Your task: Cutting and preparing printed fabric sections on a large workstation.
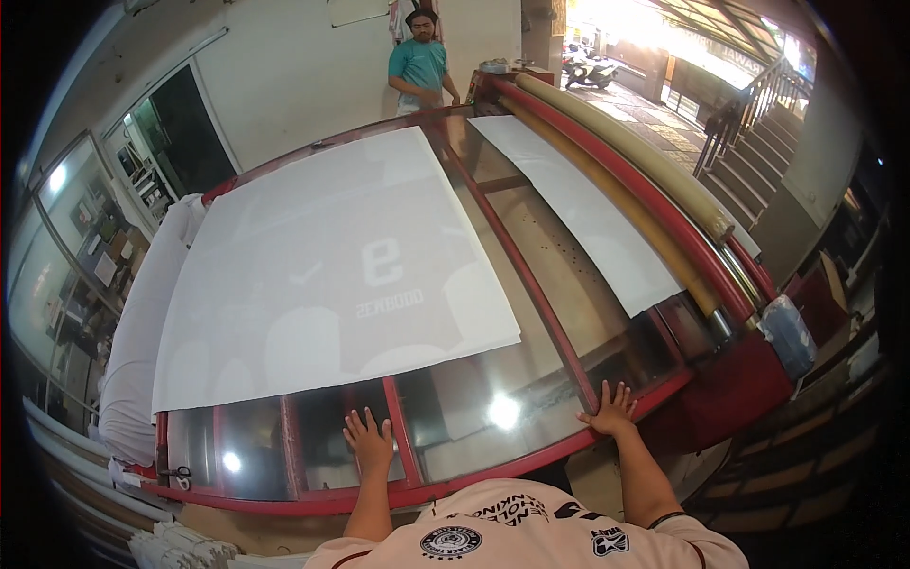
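Observation:
My left hand (369, 444) lies flat on the glass top near the front edge of the large red-framed table (559, 442), fingers spread, holding nothing. Further right, my right hand (611, 412) rests open where a red crossbar meets the front rail. Beyond my left hand a big white sheet (237, 256) covers much of the tabletop, with faint mirrored shirt shapes and lettering showing on it. A narrower white sheet (588, 209) hangs from the rollers on the right and spreads over the glass; neither hand touches either sheet.
Red and tan rollers (626, 171) run along the right side. White fabric (142, 351) drapes over the left end, with scissors (178, 474) at the front left corner. A person in a teal shirt (418, 66) stands at the far end. Stairs (758, 152) rise beyond the rollers.

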Motion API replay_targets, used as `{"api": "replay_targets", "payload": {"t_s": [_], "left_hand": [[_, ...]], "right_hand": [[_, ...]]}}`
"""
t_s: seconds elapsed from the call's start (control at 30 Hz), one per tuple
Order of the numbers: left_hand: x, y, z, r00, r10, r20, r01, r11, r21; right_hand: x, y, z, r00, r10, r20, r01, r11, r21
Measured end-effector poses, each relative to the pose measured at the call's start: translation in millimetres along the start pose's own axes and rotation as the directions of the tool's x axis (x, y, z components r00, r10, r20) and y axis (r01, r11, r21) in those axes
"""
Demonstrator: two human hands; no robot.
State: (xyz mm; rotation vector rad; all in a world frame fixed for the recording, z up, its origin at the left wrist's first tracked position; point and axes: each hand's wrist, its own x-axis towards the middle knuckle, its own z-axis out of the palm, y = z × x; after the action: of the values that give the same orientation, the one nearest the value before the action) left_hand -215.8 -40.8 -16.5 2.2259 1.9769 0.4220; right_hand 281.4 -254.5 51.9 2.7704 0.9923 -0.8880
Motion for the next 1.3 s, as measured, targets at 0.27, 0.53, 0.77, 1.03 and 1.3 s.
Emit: {"api": "replay_targets", "payload": {"t_s": [0.27,0.53,0.77,1.03,1.3], "left_hand": [[67,-19,-14,0.992,-0.030,-0.119,0.027,0.999,-0.024],[166,-58,-28,0.999,-0.054,-0.003,0.054,0.988,0.143],[173,-77,-3,0.991,-0.026,0.128,0.010,0.993,0.122],[173,-77,3,0.998,-0.019,0.061,0.012,0.995,0.103],[171,-64,0,0.994,-0.026,0.108,0.014,0.994,0.105]], "right_hand": [[28,-111,-27,0.938,-0.322,-0.127,0.305,0.942,-0.141],[83,-277,-35,0.915,-0.187,-0.358,0.300,0.908,0.293],[139,-285,-48,0.990,0.069,-0.125,0.003,0.868,0.497],[160,-284,-48,0.959,0.114,-0.259,0.056,0.821,0.568],[152,-273,-88,0.899,0.074,-0.432,0.266,0.692,0.671]]}}
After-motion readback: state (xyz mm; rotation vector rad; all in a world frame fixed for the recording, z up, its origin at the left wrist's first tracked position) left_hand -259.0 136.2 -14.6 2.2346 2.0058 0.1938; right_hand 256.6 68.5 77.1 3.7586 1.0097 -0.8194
